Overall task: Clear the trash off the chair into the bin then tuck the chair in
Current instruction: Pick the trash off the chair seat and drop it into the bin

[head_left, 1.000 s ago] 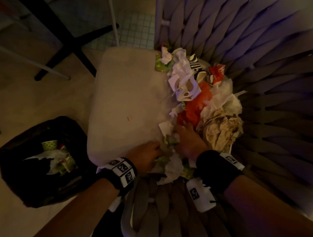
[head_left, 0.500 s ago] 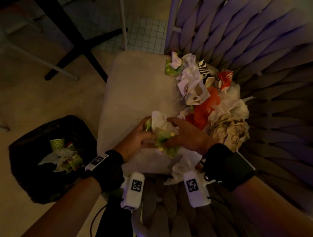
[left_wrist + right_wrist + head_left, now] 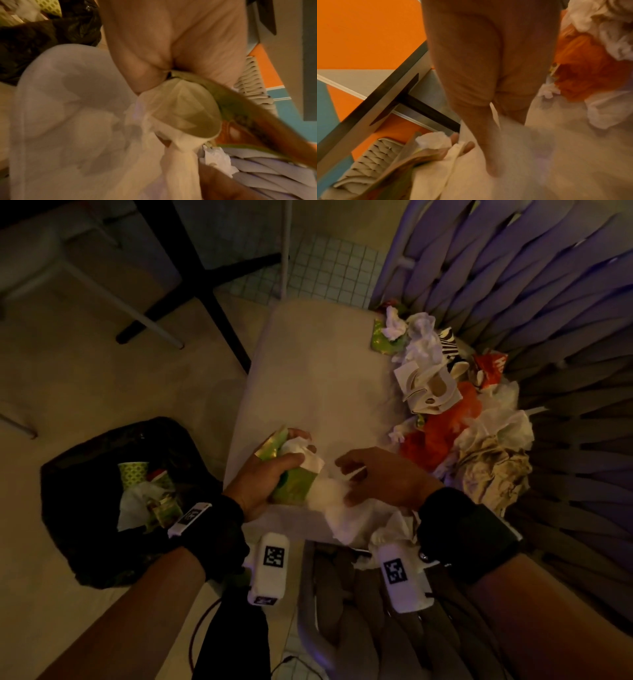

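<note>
My left hand [image 3: 297,447] grips a bundle of trash [image 3: 293,487] over the front left corner of the beige seat cushion [image 3: 318,385]. In the left wrist view the bundle shows as a squashed paper cup [image 3: 185,112], white tissue [image 3: 77,121] and a green wrapper [image 3: 240,112]. My right hand [image 3: 346,482] hovers just right of the bundle, fingers [image 3: 488,148] straight and holding nothing. A heap of trash [image 3: 459,419] lies along the seat's right side: white tissues, orange plastic, brown crumpled paper. The black-lined bin [image 3: 85,474] stands on the floor to the left, partly filled.
The chair's woven back [image 3: 513,278] rises on the right and its arm [image 3: 346,604] runs along the near side. Loose white tissue [image 3: 387,535] hangs over the seat's front edge. A dark table base [image 3: 205,289] and pale legs [image 3: 137,313] stand beyond the chair.
Both hands lifted from the near pile with a green and white bundle. The left hand now carries it leftward toward the bin; the right hand has let go.
</note>
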Available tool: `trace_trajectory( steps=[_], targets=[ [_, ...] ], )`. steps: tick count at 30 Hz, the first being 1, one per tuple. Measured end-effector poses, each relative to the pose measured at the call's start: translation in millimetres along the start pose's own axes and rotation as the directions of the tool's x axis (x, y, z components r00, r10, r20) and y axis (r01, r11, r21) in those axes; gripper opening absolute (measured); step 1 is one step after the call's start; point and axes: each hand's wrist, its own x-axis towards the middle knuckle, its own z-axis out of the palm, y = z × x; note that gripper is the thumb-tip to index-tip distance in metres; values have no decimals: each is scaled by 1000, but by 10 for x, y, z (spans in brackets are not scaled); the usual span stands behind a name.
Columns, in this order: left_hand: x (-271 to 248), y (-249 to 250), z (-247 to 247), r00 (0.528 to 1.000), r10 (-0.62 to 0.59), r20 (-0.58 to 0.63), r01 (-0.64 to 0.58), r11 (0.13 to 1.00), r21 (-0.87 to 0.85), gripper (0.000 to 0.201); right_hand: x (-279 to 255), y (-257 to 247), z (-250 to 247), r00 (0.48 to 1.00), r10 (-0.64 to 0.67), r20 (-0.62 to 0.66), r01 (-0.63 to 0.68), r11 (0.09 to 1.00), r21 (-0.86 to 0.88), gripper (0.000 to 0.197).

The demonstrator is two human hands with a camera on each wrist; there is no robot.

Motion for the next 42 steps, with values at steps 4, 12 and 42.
trace_trajectory(
  steps=[4,12,42],
  targets=[
    [55,-65,33,997,44,-64,-44,999,4,25,-59,186,-83,995,57,-77,-69,984,-164,35],
    [84,-143,274,1000,27,3,-27,999,-26,27,-167,94,116,1000,28,-6,-27,989,148,38],
    [125,-199,-241,988,-47,-148,50,999,18,28,-107,627,357,932,264,248,58,565,-823,36]
  ],
)
